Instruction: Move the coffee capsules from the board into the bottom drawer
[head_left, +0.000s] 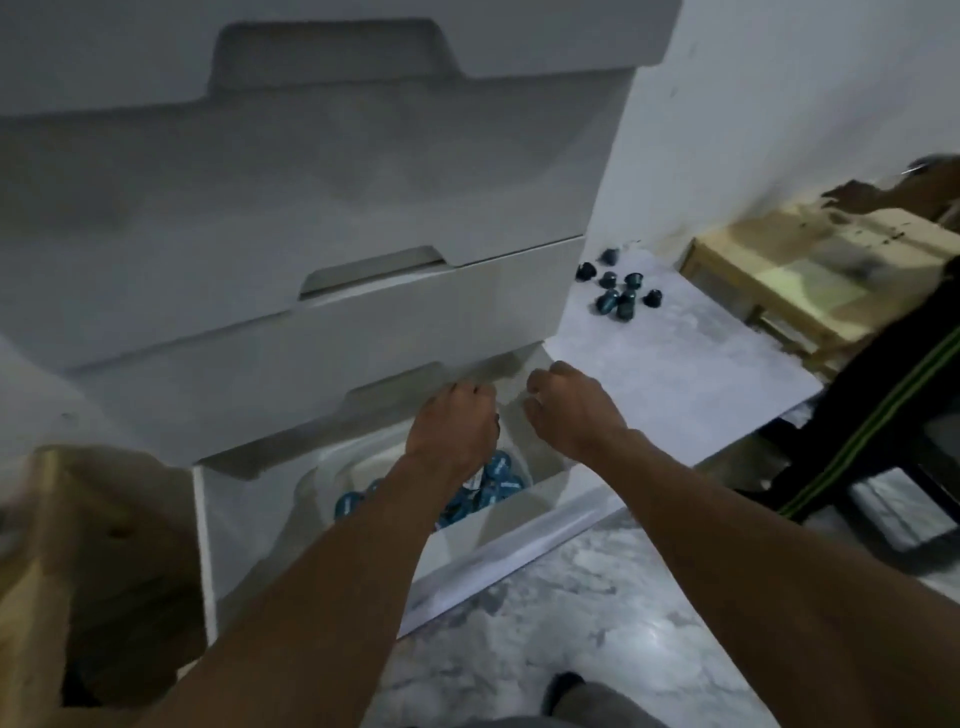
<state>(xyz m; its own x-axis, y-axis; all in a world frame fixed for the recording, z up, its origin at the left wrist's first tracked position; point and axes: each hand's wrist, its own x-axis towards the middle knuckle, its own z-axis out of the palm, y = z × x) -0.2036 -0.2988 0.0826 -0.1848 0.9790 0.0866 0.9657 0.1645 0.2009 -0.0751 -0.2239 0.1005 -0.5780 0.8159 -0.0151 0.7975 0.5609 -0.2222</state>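
The left hand (452, 426) and the right hand (574, 410) were held close together but apart above the open bottom drawer (519, 519). Their fingers were curled, and it could not be told if anything was pinched. Blue capsules (498, 480) were heaped under the left hand. Beyond the right hand, loose capsules (618, 291) were scattered on the white board (675, 374), some upright, some tipped, with their axes pointing in mixed directions.

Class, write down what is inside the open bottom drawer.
Blue coffee capsules lie in the bottom drawer. The left hand and forearm cover part, so their number is unclear.
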